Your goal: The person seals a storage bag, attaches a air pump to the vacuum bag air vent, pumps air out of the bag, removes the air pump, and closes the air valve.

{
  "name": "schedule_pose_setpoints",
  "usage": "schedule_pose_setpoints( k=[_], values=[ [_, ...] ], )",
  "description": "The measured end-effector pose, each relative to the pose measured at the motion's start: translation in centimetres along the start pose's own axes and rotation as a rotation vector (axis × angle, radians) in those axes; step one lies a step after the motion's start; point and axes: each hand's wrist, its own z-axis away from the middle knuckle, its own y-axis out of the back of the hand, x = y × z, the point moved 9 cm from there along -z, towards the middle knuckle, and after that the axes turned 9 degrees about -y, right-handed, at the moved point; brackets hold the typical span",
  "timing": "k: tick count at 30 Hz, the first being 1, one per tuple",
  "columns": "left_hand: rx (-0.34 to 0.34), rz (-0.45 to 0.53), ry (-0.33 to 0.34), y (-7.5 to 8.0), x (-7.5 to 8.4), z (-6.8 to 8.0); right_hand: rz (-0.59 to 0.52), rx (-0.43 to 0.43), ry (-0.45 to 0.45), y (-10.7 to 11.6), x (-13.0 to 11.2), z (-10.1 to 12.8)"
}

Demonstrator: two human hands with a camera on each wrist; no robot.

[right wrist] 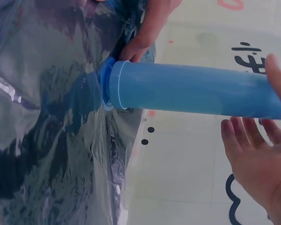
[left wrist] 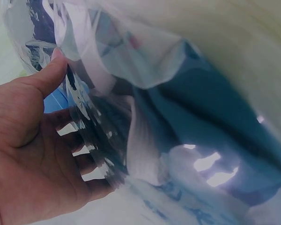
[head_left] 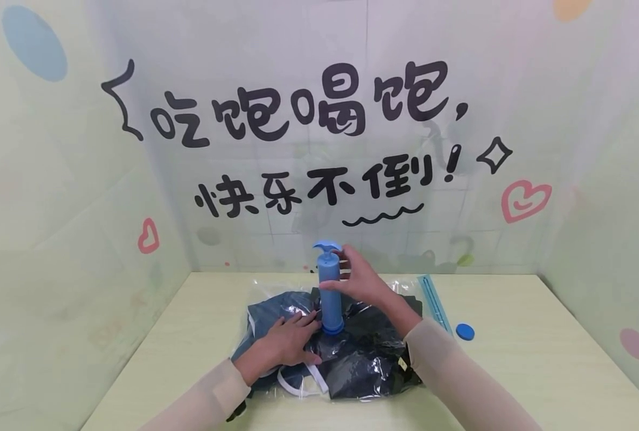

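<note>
Both arms wear long, close-fitting sleeves of plain beige cloth, the left sleeve (head_left: 206,392) and the right sleeve (head_left: 454,377) each ending at the wrist. The left hand (head_left: 287,341) and right hand (head_left: 359,278) are bare, with no gloves, rings or watch showing.

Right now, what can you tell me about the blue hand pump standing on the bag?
The blue hand pump looks like smooth plastic: a straight cylinder with a T-shaped handle on top and a flared collar at its base. It stands upright, its base seated on the clear vacuum bag of dark clothes on the table. The right hand is at its upper barrel, fingers loosely round it; in the right wrist view they look spread rather than clamped. The left hand presses the bag beside the base.
</note>
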Motion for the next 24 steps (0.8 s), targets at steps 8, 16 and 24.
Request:
schedule_pose_setpoints(
  k=[8,16,24],
  values=[
    [-0.002,-0.003,0.009,-0.16,-0.12,-0.18,-0.140,-0.223,0.028,-0.65,-0.26,0.05],
    [-0.006,-0.018,0.012,-0.23,-0.13,-0.26,-0.135,-0.302,0.060,-1.00,-0.33,0.24],
    [-0.008,-0.016,0.010,-0.14,-0.04,-0.16,-0.110,-0.244,0.058,-0.89,-0.03,0.33]
  ],
)
